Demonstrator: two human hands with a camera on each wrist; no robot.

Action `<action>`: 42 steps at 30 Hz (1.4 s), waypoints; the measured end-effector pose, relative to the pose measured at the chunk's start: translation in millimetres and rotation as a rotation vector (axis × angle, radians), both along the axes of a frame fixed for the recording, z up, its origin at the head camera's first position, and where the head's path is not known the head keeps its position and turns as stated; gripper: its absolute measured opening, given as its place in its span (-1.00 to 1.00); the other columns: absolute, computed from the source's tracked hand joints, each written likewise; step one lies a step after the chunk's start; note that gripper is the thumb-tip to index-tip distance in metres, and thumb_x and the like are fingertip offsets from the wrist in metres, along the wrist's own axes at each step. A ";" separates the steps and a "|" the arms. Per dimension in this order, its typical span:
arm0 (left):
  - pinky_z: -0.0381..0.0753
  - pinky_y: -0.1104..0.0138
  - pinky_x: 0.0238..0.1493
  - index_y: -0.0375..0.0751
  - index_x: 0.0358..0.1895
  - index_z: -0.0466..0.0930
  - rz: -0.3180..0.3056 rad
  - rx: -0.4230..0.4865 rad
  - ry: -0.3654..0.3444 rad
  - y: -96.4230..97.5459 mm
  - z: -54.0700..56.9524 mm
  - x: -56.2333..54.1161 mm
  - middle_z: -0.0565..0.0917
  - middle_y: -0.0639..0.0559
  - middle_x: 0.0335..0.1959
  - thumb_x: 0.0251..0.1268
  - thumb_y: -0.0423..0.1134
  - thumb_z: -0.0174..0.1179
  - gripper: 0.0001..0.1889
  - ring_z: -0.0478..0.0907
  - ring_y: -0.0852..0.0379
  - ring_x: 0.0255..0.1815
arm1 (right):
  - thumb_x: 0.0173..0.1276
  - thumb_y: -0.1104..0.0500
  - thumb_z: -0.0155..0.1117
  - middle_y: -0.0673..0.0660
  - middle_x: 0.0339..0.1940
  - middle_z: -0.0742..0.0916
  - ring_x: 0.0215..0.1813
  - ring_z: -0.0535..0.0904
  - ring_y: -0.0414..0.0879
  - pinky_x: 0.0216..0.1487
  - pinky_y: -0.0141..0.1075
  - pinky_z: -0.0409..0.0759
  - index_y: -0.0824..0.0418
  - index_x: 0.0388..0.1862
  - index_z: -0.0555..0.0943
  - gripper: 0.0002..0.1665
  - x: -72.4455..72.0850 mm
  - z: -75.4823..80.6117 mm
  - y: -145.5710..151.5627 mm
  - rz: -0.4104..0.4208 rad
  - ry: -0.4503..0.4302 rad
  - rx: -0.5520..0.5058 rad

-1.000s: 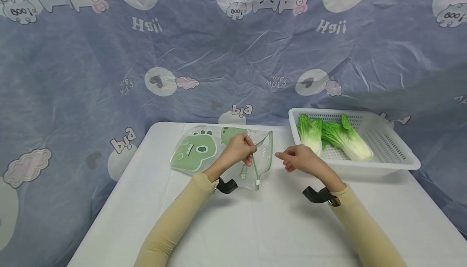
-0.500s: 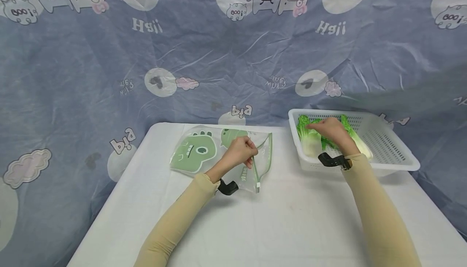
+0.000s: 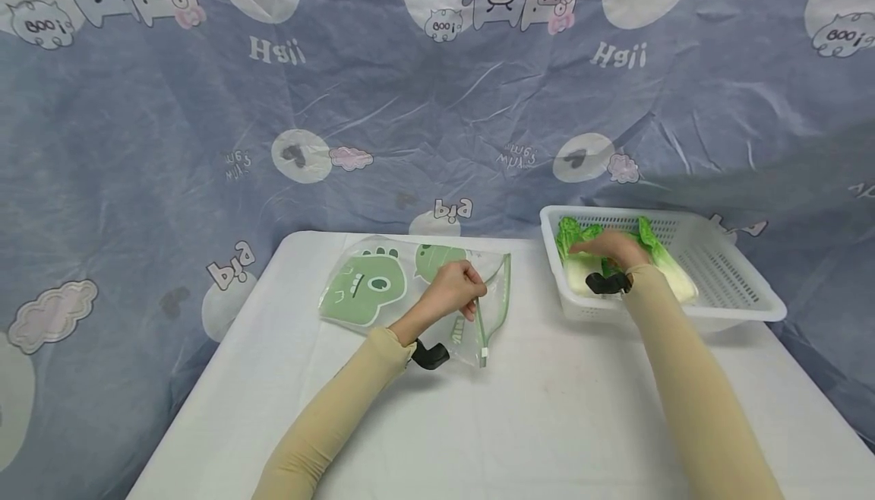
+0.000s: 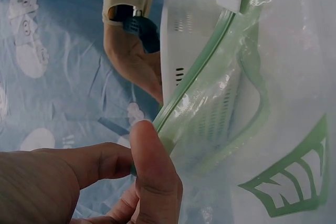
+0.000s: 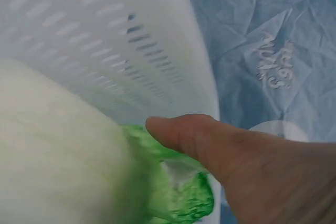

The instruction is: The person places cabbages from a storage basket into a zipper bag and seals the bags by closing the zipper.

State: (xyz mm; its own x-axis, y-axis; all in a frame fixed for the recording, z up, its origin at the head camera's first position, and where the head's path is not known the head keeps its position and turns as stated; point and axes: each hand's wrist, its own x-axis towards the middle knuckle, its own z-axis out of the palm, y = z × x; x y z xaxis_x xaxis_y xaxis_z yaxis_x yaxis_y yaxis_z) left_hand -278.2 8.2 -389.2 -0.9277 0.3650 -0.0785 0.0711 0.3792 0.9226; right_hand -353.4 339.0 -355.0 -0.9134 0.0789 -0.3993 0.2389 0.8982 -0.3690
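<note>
My left hand (image 3: 451, 289) pinches the green zip edge of a clear zipper bag (image 3: 369, 287) with green dinosaur prints. The bag's mouth gapes toward the right, and its white slider (image 3: 484, 352) sits at the near corner. In the left wrist view, thumb and forefinger meet on the zip strip (image 4: 197, 72). My right hand (image 3: 614, 246) is down in the white basket, over the left napa cabbage (image 3: 579, 276). Its thumb (image 5: 181, 134) stretches out straight beside the green leaves (image 5: 184, 198) in the right wrist view; the other fingers are hidden there.
A second napa cabbage (image 3: 677, 276) lies just right of my right hand. The white slotted basket (image 3: 759, 299) stands at the table's back right, its walls rising around the cabbages. Behind the white-covered table (image 3: 533, 424) hangs a blue printed cloth (image 3: 383, 82).
My right hand has gone from beside the bag's mouth to the right, over the basket's wall, and lowered onto the left cabbage. The left hand keeps its pinch on the bag, nearly still.
</note>
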 end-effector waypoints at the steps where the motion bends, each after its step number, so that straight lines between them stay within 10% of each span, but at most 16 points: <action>1: 0.69 -0.05 -0.33 -0.29 -0.32 0.49 -0.001 -0.001 -0.002 0.1 -0.7 -0.2 0.52 -0.06 -0.68 0.24 -0.38 0.17 -0.94 0.51 0.13 -0.80 | 0.23 -0.41 0.15 0.13 -0.57 0.47 -0.52 0.37 -0.08 -0.44 -0.29 0.43 0.47 -0.04 0.45 -0.08 -3.4 -2.8 1.1 -0.014 -0.026 -0.013; 22: 0.70 -0.01 -0.35 -0.25 -0.29 0.49 -0.009 -0.009 -0.005 0.7 -4.0 -0.4 0.55 -0.09 -0.65 0.26 -0.35 0.17 -0.94 0.54 0.11 -0.79 | 0.31 -0.23 0.17 -0.02 -0.63 0.46 -0.57 0.37 -0.20 -0.47 -0.39 0.41 0.16 -0.49 0.39 -0.49 -15.8 -28.9 9.9 -0.101 -0.048 -0.186; 36: 0.71 0.04 -0.41 -0.25 -0.28 0.48 0.019 0.005 0.004 0.1 -4.7 -2.6 0.55 -0.08 -0.65 0.28 -0.33 0.18 -0.92 0.53 0.12 -0.79 | 0.24 -0.38 0.17 0.43 -0.05 0.51 -0.16 0.51 0.17 -0.25 -0.09 0.62 0.58 0.05 0.36 0.00 23.8 -1.9 -14.4 -0.241 0.444 -0.169; 42: 0.71 0.05 -0.44 -0.25 -0.27 0.49 0.031 0.036 0.016 -1.0 -2.7 -3.4 0.54 -0.06 -0.67 0.27 -0.32 0.17 -0.92 0.52 0.13 -0.80 | 0.20 -0.21 0.33 0.50 0.29 0.37 0.27 0.35 0.36 0.30 0.13 0.39 0.48 0.43 0.04 0.14 36.1 3.6 -30.9 -0.336 0.714 -0.244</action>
